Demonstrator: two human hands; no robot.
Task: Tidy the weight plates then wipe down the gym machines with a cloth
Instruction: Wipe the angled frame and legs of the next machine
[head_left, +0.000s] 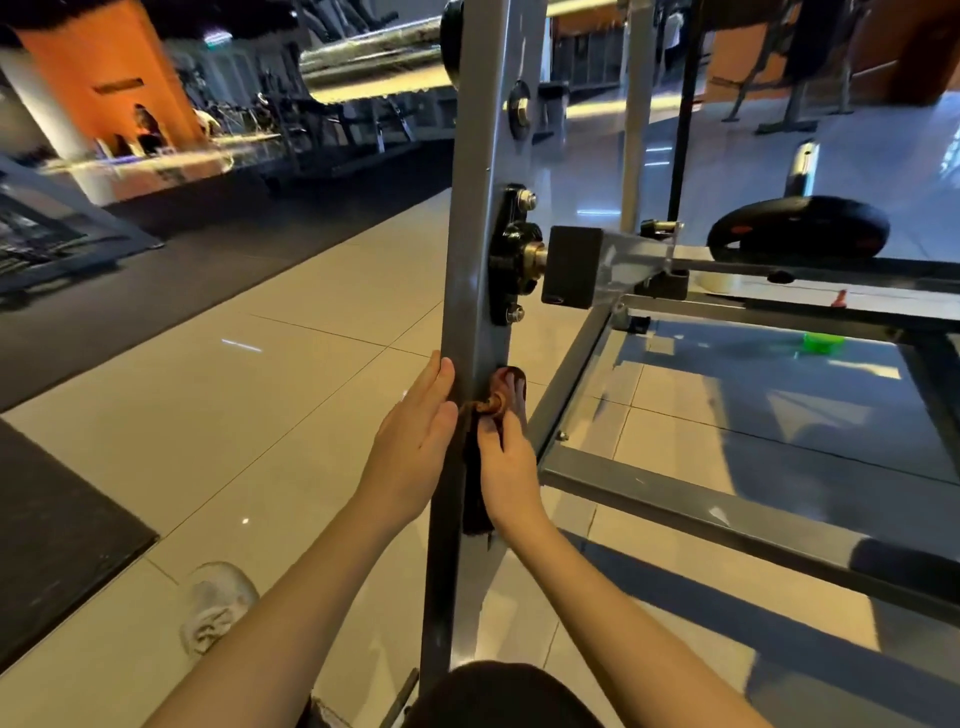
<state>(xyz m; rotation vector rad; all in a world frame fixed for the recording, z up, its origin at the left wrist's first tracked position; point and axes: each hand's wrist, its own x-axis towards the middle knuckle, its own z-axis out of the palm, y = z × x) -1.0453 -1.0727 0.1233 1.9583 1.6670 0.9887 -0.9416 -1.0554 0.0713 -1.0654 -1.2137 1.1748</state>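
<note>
A grey steel upright (470, 291) of a gym machine rises in front of me. My right hand (511, 462) holds a dark brown cloth (475, 488) against the post's right face, fingers curled over it, with the cloth's tail hanging down the post. My left hand (415, 441) lies flat on the post's left edge, fingers straight. A black weight plate (800, 228) sits on the machine's frame at the right. Another black plate (451, 44) shows on edge at the top, on a chrome bar.
A black bearing block (511, 254) with bolts sits on the post above my hands. Grey frame rails (727, 509) run right and toward me over a glossy tiled floor. Black rubber mats (57, 519) lie left. My white shoe (215, 608) is below. A green object (823, 343) lies under the frame.
</note>
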